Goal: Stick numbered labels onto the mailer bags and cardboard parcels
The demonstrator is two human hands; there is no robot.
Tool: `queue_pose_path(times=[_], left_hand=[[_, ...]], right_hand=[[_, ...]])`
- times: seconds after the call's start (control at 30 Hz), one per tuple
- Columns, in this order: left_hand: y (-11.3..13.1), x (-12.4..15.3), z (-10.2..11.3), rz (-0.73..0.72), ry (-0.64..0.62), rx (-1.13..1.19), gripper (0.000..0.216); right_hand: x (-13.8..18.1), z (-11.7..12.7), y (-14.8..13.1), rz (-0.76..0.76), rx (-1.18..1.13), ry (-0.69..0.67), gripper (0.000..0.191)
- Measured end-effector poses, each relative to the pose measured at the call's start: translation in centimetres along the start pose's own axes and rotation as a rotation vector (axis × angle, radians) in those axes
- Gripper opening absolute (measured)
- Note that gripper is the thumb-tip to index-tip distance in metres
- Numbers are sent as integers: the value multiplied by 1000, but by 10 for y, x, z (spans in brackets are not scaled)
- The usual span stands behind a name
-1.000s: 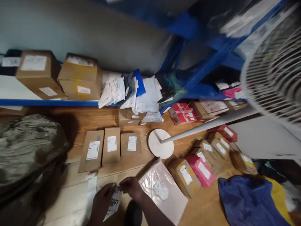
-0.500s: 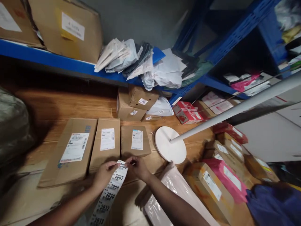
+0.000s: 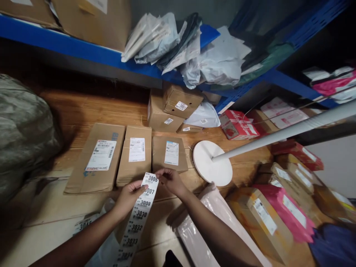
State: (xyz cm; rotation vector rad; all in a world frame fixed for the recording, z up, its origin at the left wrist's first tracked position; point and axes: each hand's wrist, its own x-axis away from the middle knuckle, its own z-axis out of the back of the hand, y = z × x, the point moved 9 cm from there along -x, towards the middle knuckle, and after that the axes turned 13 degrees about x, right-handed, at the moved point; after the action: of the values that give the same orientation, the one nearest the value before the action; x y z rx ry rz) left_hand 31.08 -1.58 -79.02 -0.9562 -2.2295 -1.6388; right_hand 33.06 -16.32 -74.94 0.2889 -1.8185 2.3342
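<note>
A long white strip of numbered labels (image 3: 139,215) hangs between my hands; its top label reads 3006. My left hand (image 3: 128,196) pinches the strip's left edge near the 3007 label. My right hand (image 3: 171,181) pinches the top right corner of the strip. Both hands hover just in front of three flat cardboard parcels lying side by side on the wooden floor: a large one (image 3: 96,157), a middle one (image 3: 135,155) and a small one (image 3: 169,152). Each parcel bears a white shipping label.
A white round fan base (image 3: 213,167) with its pole stands right of the parcels. Stacked small boxes (image 3: 175,109) sit behind, under a blue shelf (image 3: 83,52) holding mailer bags. More boxes and a pink parcel (image 3: 280,211) lie at right, a clear-wrapped packet (image 3: 200,230) under my right arm, a dark sack (image 3: 22,129) at left.
The view has dropped and closed in on the floor parcels. My hands have lifted the label strip forward toward the three parcels; my right hand moved to the strip's top corner.
</note>
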Motion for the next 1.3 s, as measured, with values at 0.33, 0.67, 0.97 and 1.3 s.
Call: queue_pose_path(times=[0.33, 0.67, 0.97, 1.3], left_hand=[[-31, -15, 6, -2, 83, -210, 54], [-103, 23, -3, 80, -202, -522, 39], [-72, 10, 17, -39, 16, -330, 49], [-36, 3, 33, -173, 195, -44, 54]], right_hand=[[16, -10, 51, -52, -20, 70, 23], [26, 57, 131, -172, 75, 736, 46], [35, 47, 102, -118, 212, 746, 45], [23, -56, 59, -49, -6, 14, 26]])
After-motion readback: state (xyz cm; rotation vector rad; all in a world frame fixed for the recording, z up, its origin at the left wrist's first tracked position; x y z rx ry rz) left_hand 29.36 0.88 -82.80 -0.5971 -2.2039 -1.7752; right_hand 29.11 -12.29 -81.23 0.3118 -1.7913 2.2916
